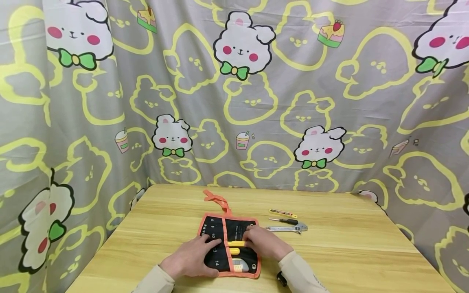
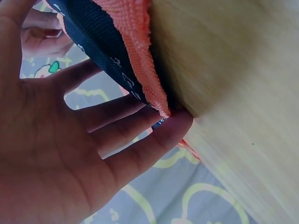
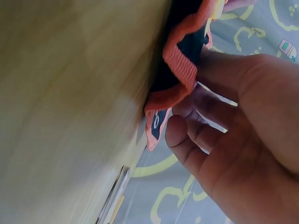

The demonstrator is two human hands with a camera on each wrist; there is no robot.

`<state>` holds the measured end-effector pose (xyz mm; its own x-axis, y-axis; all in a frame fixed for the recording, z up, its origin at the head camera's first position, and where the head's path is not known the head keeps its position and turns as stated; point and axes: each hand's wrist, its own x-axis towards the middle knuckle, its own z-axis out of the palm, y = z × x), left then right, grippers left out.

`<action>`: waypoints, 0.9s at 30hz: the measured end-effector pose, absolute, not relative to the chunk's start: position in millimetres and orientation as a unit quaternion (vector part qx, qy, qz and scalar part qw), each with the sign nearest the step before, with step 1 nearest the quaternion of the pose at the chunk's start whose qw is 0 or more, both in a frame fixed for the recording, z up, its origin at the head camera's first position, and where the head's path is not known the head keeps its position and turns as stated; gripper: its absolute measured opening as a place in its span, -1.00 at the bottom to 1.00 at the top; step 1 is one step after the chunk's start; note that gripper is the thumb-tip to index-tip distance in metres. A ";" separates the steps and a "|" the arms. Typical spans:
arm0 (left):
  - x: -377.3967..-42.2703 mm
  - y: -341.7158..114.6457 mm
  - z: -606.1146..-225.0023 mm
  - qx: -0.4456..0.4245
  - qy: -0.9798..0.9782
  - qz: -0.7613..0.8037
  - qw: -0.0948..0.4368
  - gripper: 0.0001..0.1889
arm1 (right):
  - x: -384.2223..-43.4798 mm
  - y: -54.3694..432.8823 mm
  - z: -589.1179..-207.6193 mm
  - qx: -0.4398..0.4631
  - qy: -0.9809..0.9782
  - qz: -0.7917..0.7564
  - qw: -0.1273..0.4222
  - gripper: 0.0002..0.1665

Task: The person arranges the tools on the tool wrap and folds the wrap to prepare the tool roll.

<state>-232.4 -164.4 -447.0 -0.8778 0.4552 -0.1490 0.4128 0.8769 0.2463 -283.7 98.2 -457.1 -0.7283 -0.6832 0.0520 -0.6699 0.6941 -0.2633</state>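
A black tool pouch (image 1: 239, 228) with orange edging and printed numbers lies unrolled on the table. Several things stick out of its pockets: a yellow handle (image 1: 236, 243), a shorter yellow handle (image 1: 234, 251) and a grey-and-yellow piece (image 1: 239, 265). My left hand (image 1: 194, 256) rests on the pouch's numbered side with fingers spread; in the left wrist view its fingertips touch the orange edge. With curled fingers, my right hand (image 1: 264, 242) holds the end of the upper yellow handle; that grip is partly hidden. The right wrist view shows the right hand (image 3: 252, 126) beside the orange border.
Right of the pouch lie an adjustable wrench (image 1: 287, 228), a black-handled screwdriver (image 1: 289, 221) and a slim yellow-and-dark item (image 1: 283, 213). Orange tie straps (image 1: 220, 199) trail off the pouch's far edge. A patterned curtain (image 1: 234, 101) hangs behind the wooden table (image 1: 348, 244).
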 end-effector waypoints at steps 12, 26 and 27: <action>-233.6 -165.3 -448.5 0.225 0.963 0.105 0.104 -0.12 | -283.8 104.0 -452.1 -0.367 0.914 -0.175 0.007 -0.96; -233.7 -165.4 -448.6 0.228 0.964 0.099 0.097 -0.11 | -283.7 94.9 -452.3 -0.385 0.910 -0.154 -0.002 -0.95; -233.8 -165.4 -448.7 0.228 0.964 0.099 0.096 -0.11 | -283.6 93.9 -452.2 -0.385 0.910 -0.154 -0.003 -0.95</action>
